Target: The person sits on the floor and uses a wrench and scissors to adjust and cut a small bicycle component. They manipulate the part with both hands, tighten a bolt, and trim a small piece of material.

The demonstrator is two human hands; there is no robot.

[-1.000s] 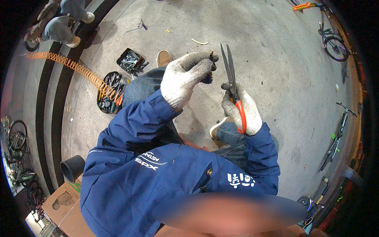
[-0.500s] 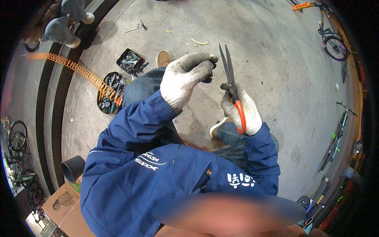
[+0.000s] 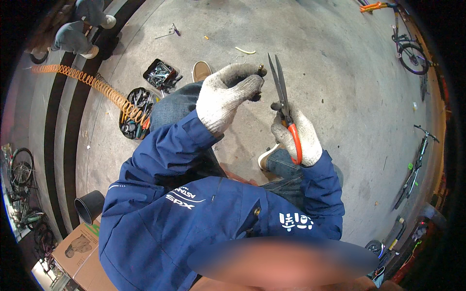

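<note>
My left hand (image 3: 224,97), in a white knit glove with dark, soiled fingers, pinches a small brass-coloured metal fitting (image 3: 261,67) that sticks up past the fingertips. The rest of that piece is hidden by the glove. To the right, my gloved right hand (image 3: 305,135) grips a pair of scissors (image 3: 280,87) by their red-orange handle. Their long dark blades point away from me and stand slightly apart. A gap separates the blades from my left hand.
A tray of metal parts (image 3: 160,75) and a tool case (image 3: 131,131) lie left of my leg, with an orange coiled hose (image 3: 92,80) reaching over the case. A yellowish tube piece (image 3: 245,51) lies ahead. Bicycles (image 3: 412,60) stand at the right; a person's legs (image 3: 73,39) show at far left.
My left fingers have turned the small fitting, so it now stands more upright. My right hand and the scissors have barely moved.
</note>
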